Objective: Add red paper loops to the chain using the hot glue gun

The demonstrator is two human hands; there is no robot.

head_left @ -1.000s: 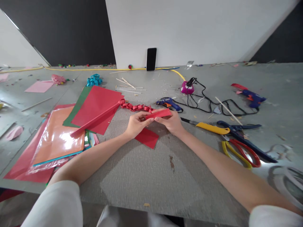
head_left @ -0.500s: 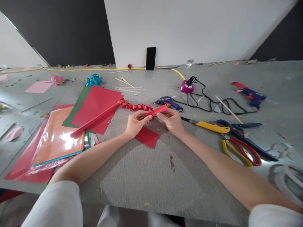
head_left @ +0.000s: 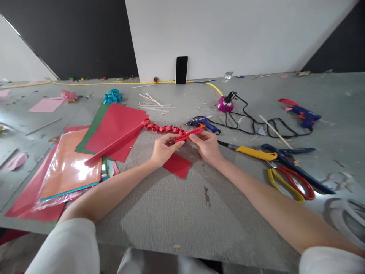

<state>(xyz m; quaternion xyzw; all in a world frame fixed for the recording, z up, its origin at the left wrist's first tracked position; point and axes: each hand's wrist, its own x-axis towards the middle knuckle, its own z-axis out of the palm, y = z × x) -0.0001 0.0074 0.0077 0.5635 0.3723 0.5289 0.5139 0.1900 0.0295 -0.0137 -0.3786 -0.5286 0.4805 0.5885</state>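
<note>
Between both hands, a narrow folded strip of red paper (head_left: 187, 135) is held just above the table. My left hand (head_left: 166, 149) pinches its left end, and my right hand (head_left: 207, 145) pinches the right end with thumb and fingers. Behind my left hand lies a curled red paper chain (head_left: 162, 129), joined to a long red paper stick (head_left: 116, 142) that rests across the red sheets. A flat red paper rectangle (head_left: 178, 166) lies on the table below the hands, partly covered by my left hand. A blue glue gun (head_left: 203, 123) lies just behind my right hand.
Red sheets (head_left: 116, 125) and a plastic-wrapped orange pack (head_left: 71, 163) lie left. At right are a yellow-handled knife (head_left: 256, 153), scissors (head_left: 296, 184), a second glue gun (head_left: 305, 116) and black cords (head_left: 248, 131). A phone (head_left: 181, 70) leans on the back wall.
The red strip's broad face has folded over, so it looks narrower, with a lengthwise crease showing. Both hands have stayed in nearly the same place.
</note>
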